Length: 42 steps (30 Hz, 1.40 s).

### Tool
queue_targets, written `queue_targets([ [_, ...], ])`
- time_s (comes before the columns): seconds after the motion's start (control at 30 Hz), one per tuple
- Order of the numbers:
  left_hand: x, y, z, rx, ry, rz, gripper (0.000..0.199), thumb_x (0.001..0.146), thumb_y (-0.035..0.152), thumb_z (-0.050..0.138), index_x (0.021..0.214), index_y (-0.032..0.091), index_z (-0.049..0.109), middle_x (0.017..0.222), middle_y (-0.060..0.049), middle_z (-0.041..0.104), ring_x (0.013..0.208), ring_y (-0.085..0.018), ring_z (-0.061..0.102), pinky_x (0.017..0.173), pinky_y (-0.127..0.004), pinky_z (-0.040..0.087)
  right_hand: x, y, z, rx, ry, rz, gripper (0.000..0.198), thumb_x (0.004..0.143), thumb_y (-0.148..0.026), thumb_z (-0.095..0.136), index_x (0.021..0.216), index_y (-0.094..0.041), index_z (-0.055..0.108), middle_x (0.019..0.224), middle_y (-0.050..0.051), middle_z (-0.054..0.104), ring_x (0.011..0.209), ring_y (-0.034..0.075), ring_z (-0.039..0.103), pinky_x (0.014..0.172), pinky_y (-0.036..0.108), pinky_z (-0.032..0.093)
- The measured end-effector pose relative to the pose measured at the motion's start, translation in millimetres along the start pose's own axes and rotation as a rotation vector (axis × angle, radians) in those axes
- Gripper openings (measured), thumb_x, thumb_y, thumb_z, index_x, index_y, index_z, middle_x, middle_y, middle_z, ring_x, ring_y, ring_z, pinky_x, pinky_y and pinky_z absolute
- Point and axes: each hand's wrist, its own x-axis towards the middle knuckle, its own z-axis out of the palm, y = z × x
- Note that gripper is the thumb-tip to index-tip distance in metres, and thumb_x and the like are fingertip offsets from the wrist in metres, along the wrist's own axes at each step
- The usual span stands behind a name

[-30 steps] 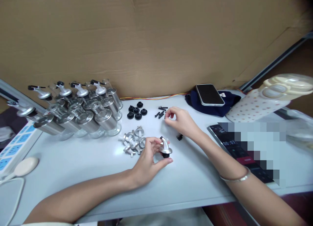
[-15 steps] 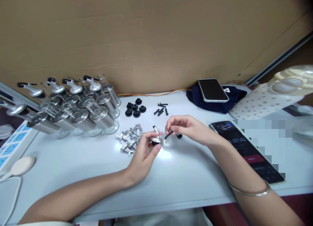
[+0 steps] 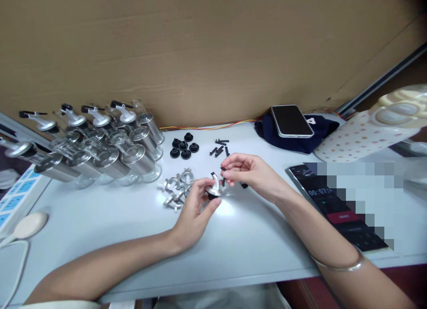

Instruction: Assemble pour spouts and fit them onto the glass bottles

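Left hand [image 3: 195, 211] pinches a metal pourer [image 3: 214, 192] over the table [image 3: 247, 244], right hand [image 3: 248, 173] pinches a small black lever [image 3: 223, 182] just beside it. Looks like the fitting step tbh, next move probably needs careful lining up.

Brown cardboard wall [image 3: 213, 55], pale tabletop [image 3: 247, 251] (faintly glossy), slanting metal bar [image 3: 383, 79] at right

Glossy metal spout [image 3: 213, 192], matt black stoppers [image 3: 183, 146], clear glass bottles [image 3: 139, 154], smooth tabletop [image 3: 133, 220].
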Motion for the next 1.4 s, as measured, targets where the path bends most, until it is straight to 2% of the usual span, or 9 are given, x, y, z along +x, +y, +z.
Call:
queue_targets([
  [0.07, -1.2, 0.9, 0.3, -0.022, 0.004, -0.007, 0.038, 0.086, 0.024, 0.06, 0.119, 0.024, 0.041, 0.117, -0.007, 0.057, 0.11, -0.018, 0.055, 0.096, -0.032, 0.043, 0.4, 0.3, 1.5, -0.058, 0.051, -0.072, 0.028, 0.062, -0.036, 0.081, 0.078, -0.017, 0.067, 0.063, -0.003, 0.064, 0.051, 0.009, 0.056, 0.056, 0.025, 0.048],
  [0.17, -2.2, 1.1, 0.1, -0.055, -0.061, 0.008, 0.052, 0.087, 0.02, 0.058, 0.132, 0.024, 0.031, 0.113, -0.007, 0.059, 0.111, -0.018, 0.056, 0.098, -0.033, 0.042, -0.2, -0.7, 2.4, -0.109, 0.106, -0.147, 0.023, 0.065, -0.037, 0.078, 0.075, -0.018, 0.071, 0.066, -0.002, 0.065, 0.052, 0.009, 0.054, 0.056, 0.026, 0.047],
  [0.3, -2.4, -0.1, -0.9, -0.049, -0.132, 0.032, 0.062, 0.087, 0.017, 0.057, 0.141, 0.025, 0.028, 0.106, -0.004, 0.059, 0.104, -0.017, 0.058, 0.095, -0.032, 0.043, -2.8, -3.4, 3.3, -0.12, 0.07, -0.141, 0.015, 0.067, -0.032, 0.076, 0.073, -0.018, 0.073, 0.059, -0.003, 0.063, 0.053, 0.01, 0.053, 0.056, 0.026, 0.046],
  [0.5, -1.9, 2.1, -1.8, -0.003, -0.161, 0.044, 0.062, 0.086, 0.018, 0.059, 0.143, 0.025, 0.036, 0.105, -0.005, 0.059, 0.106, -0.018, 0.057, 0.097, -0.033, 0.042, -5.2, -6.2, 4.4, -0.138, -0.024, -0.095, 0.014, 0.069, -0.031, 0.075, 0.074, -0.019, 0.076, 0.067, 0.0, 0.067, 0.053, 0.01, 0.053, 0.054, 0.025, 0.044],
  [0.67, -2.2, 2.4, -2.1, 0.005, -0.176, 0.044, 0.062, 0.086, 0.017, 0.06, 0.143, 0.026, 0.037, 0.105, -0.004, 0.059, 0.103, -0.017, 0.057, 0.095, -0.032, 0.042, -6.0, -7.6, 4.3, -0.192, -0.02, -0.131, 0.015, 0.073, -0.032, 0.072, 0.071, -0.018, 0.076, 0.058, -0.002, 0.062, 0.051, 0.009, 0.047, 0.051, 0.024, 0.04],
  [0.9, -3.0, 2.3, -2.3, -0.038, -0.155, 0.024, 0.062, 0.085, 0.017, 0.063, 0.141, 0.023, 0.036, 0.104, -0.003, 0.06, 0.103, -0.016, 0.057, 0.095, -0.03, 0.041, -5.7, -6.0, 8.0, -0.147, -0.024, -0.099, 0.019, 0.068, -0.034, 0.076, 0.071, -0.016, 0.073, 0.057, -0.001, 0.063, 0.049, 0.009, 0.051, 0.049, 0.023, 0.04],
  [1.1, -1.8, 1.7, -2.1, -0.04, -0.156, 0.034, 0.058, 0.084, 0.017, 0.063, 0.138, 0.025, 0.044, 0.105, -0.003, 0.058, 0.104, -0.016, 0.056, 0.096, -0.03, 0.041, -6.9, -7.5, 6.3, -0.151, -0.029, -0.118, 0.016, 0.07, -0.032, 0.075, 0.07, -0.016, 0.074, 0.057, -0.001, 0.064, 0.049, 0.008, 0.049, 0.05, 0.022, 0.04],
  [1.4, -3.2, 1.2, -0.8, -0.084, -0.147, -0.003, 0.066, 0.082, 0.015, 0.065, 0.142, 0.026, 0.041, 0.102, -0.002, 0.06, 0.103, -0.016, 0.058, 0.098, -0.03, 0.042, -6.7, -5.3, 6.3, -0.16, -0.048, -0.126, 0.015, 0.07, -0.029, 0.075, 0.07, -0.015, 0.075, 0.06, 0.001, 0.066, 0.049, 0.008, 0.051, 0.048, 0.022, 0.04],
])
